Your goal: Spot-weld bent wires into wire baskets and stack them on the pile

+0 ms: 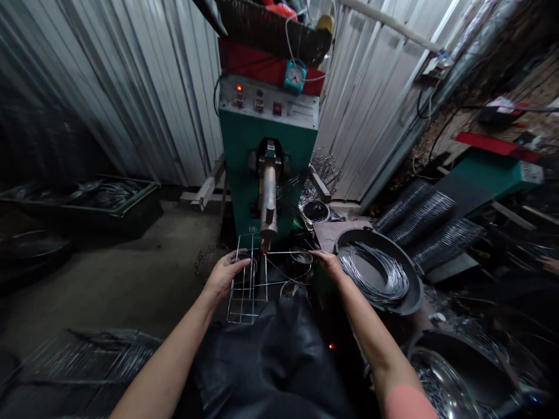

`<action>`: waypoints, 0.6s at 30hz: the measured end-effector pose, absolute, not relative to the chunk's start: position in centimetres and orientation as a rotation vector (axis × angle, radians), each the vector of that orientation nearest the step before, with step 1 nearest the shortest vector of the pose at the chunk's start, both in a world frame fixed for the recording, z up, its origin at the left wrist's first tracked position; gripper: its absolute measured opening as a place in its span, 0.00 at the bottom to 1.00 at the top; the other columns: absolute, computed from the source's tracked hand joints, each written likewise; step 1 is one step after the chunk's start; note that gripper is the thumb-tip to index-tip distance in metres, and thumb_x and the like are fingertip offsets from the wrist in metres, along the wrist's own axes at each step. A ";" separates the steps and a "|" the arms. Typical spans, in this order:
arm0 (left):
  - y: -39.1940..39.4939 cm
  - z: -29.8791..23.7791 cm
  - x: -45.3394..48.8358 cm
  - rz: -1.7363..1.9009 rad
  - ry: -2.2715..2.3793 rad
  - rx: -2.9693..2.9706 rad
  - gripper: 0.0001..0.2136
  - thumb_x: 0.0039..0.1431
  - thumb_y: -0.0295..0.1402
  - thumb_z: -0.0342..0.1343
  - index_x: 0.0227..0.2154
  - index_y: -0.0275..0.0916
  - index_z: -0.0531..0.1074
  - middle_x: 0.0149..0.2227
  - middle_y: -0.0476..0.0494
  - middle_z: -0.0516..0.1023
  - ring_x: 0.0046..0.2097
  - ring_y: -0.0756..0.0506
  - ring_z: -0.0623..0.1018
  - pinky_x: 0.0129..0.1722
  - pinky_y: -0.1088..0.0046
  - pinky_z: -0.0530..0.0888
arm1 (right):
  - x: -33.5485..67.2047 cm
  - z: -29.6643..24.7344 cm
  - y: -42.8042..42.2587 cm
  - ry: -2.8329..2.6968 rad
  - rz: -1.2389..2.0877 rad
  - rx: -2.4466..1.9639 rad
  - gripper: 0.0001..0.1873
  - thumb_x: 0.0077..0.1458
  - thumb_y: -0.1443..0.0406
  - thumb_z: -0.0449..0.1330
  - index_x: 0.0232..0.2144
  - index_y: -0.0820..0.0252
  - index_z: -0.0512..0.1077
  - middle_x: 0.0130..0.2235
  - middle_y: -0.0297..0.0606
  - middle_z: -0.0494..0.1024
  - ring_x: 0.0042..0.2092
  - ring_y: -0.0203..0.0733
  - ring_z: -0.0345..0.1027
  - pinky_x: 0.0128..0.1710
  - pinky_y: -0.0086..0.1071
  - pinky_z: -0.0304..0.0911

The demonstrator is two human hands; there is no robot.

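My left hand (227, 270) is closed on the left side of a wire frame (248, 299), a small rack of thin metal rods hanging over my dark apron. My right hand (328, 262) pinches the far end of a thin metal rod (286, 252). That rod runs level to the frame's right edge, where a small orange glow shows at the contact point. Directly above the glow is the electrode tip (267, 233) of a green spot welding machine (238, 137). Whether the tip presses on the wires I cannot tell.
At right, a round black pan (419, 285) holds bundled wire rods (393, 279). Below it a shiny metal bowl (454, 384) contains small pieces. Stacked wire racks (430, 212) stand farther right, and a green bin (131, 209) of metal parts is at left. Another person's hand shows at the right edge.
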State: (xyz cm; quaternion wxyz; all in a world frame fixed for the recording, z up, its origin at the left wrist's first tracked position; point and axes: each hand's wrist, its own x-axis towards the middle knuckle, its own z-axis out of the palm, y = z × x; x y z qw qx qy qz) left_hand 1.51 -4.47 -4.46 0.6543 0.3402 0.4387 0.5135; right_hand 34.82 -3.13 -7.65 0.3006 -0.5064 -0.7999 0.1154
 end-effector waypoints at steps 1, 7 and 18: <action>-4.6 -4.4 1.5 1.164 0.998 0.769 0.25 0.30 0.33 0.68 0.37 0.34 0.72 0.26 0.48 0.76 0.26 0.51 0.73 0.27 0.76 0.69 | 35.6 -8.2 -3.6 -2.079 0.303 -1.360 0.19 0.54 0.72 0.47 0.43 0.58 0.72 0.43 0.41 0.76 0.45 0.40 0.70 0.46 0.35 0.65; -4.8 -4.2 1.6 1.175 1.046 0.739 0.25 0.30 0.33 0.68 0.38 0.35 0.72 0.26 0.50 0.75 0.25 0.52 0.72 0.25 0.78 0.68 | 37.7 -12.4 -9.3 -1.701 0.210 -1.564 0.18 0.56 0.66 0.49 0.49 0.61 0.65 0.39 0.41 0.76 0.40 0.40 0.71 0.42 0.34 0.66; -4.9 -5.2 2.7 1.377 1.058 0.797 0.25 0.31 0.33 0.68 0.39 0.35 0.72 0.28 0.49 0.76 0.32 0.50 0.74 0.36 0.73 0.69 | 28.9 -7.4 -8.8 -1.861 0.080 -1.348 0.11 0.57 0.63 0.52 0.38 0.54 0.74 0.36 0.41 0.70 0.40 0.42 0.66 0.40 0.34 0.65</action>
